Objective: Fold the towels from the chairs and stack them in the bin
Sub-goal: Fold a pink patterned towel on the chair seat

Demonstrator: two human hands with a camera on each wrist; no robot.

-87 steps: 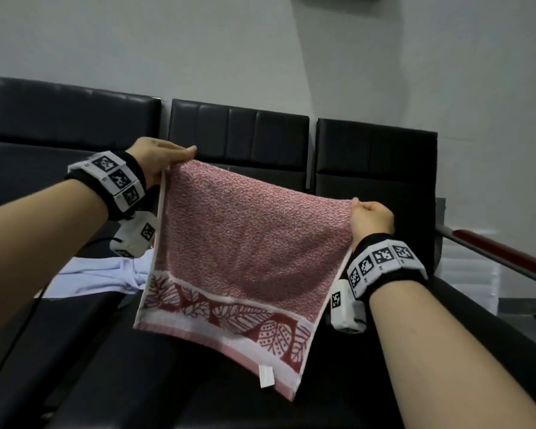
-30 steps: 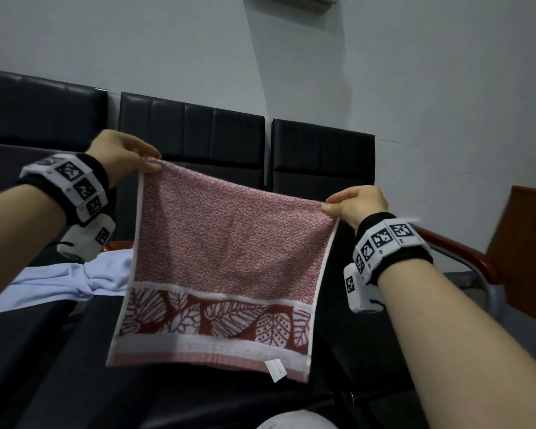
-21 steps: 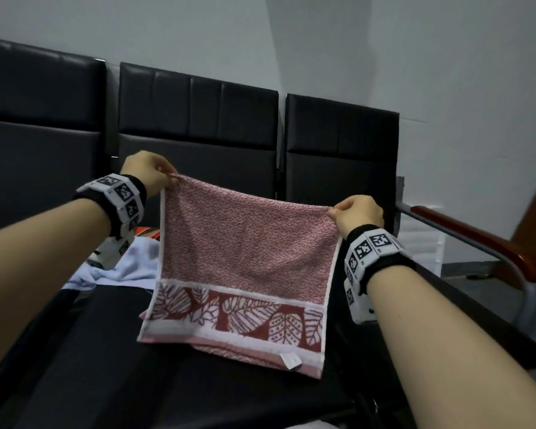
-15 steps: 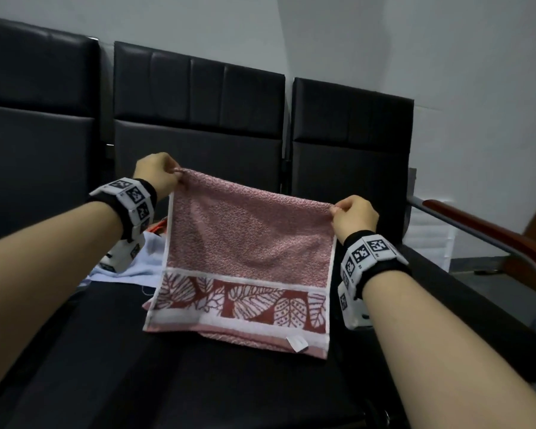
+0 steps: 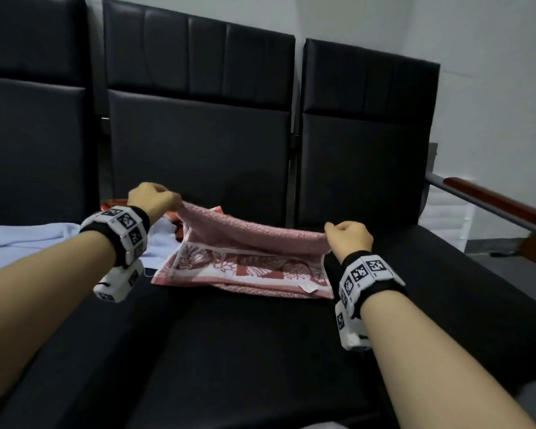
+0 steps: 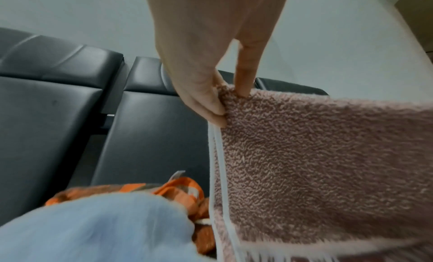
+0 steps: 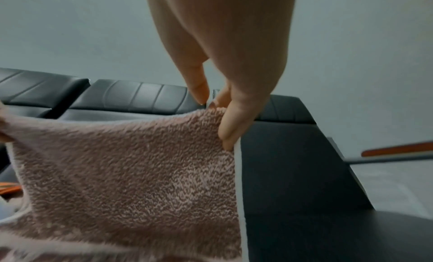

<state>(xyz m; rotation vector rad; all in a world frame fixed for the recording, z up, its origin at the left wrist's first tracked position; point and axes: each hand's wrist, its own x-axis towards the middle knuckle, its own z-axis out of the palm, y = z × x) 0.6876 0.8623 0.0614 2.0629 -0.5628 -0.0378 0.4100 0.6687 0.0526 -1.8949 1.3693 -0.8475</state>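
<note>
Folding pink towel (image 5: pixel 248 258) mid-frame on chair seat (image 5: pixel 260 351); left hand (image 5: pixel 152 198), right hand (image 5: pixel 350 238) pinching top corners. Next: lower corners onto front hem.

A row of black padded chairs (image 5: pixel 198 144) stands against a plain pale wall (image 5: pixel 492 72). A reddish wooden armrest (image 5: pixel 492 201) on a metal bar runs along the right end. Light is dim.

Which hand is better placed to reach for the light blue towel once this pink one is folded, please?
Left hand: the light blue towel lies right beside it, while the right hand pinches the pink towel at its far corner.
</note>
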